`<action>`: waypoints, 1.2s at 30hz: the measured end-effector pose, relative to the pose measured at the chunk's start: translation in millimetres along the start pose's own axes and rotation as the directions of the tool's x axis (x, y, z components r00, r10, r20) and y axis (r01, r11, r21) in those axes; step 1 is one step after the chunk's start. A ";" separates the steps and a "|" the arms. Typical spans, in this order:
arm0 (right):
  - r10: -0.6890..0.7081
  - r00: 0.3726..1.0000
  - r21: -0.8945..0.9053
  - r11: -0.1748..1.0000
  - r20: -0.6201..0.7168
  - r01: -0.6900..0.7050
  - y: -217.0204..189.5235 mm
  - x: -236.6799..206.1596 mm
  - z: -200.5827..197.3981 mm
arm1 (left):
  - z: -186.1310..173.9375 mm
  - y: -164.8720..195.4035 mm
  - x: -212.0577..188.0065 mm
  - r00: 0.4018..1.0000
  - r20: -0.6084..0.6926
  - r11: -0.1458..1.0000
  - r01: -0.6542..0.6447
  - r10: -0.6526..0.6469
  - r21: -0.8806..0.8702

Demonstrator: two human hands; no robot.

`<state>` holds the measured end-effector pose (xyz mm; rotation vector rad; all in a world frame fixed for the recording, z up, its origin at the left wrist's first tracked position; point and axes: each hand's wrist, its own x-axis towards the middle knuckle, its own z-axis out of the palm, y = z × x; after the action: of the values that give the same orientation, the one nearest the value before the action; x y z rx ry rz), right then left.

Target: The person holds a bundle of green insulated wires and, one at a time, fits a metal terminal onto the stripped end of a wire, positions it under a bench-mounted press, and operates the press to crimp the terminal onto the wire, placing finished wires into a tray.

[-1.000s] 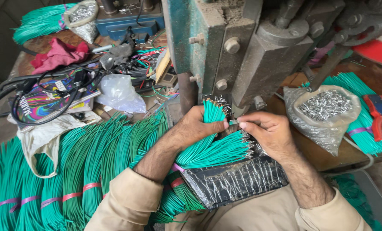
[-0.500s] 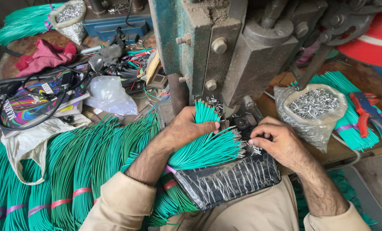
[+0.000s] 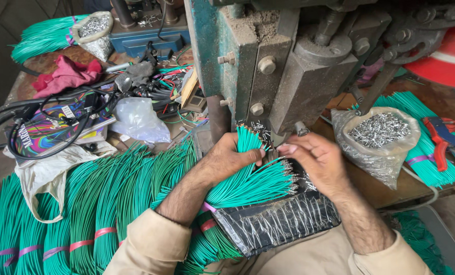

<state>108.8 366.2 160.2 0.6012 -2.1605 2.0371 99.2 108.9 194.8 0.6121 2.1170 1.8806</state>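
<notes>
— Green wires everywhere. What's furthest out from the left hand (image 3: 227, 158)?

— Banded bundles of wire (image 3: 85, 214), spread beside that forearm.

— And the hand itself?

— Fist closed around an upright bunch of green wires (image 3: 249, 138), just under the press (image 3: 268, 66).

— The right hand (image 3: 316, 160)?

— Close beside the left, fingertips pinched at the bunch; what they pinch is too small to tell. Beyond it sits a bag of metal terminals (image 3: 380, 132).

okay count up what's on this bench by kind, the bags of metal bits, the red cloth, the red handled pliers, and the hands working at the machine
Clear bags of metal terminals: 2 (one by the right hand, one at far left)
Red cloth: 1
Red-handled pliers: 1
Hands: 2 (left hand gripping a green wire bundle, right hand)
Total: 6
</notes>
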 end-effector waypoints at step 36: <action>0.125 0.991 -0.640 0.766 0.049 -0.065 -39.9 -21.8 -45.1 | 9.3 6.5 2.8 0.999 0.045 1.000 0.008 -0.008 0.018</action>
<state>134.5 414.0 194.2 0.4890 -2.7586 1.1643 101.9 119.0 200.2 0.6426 2.1071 1.8284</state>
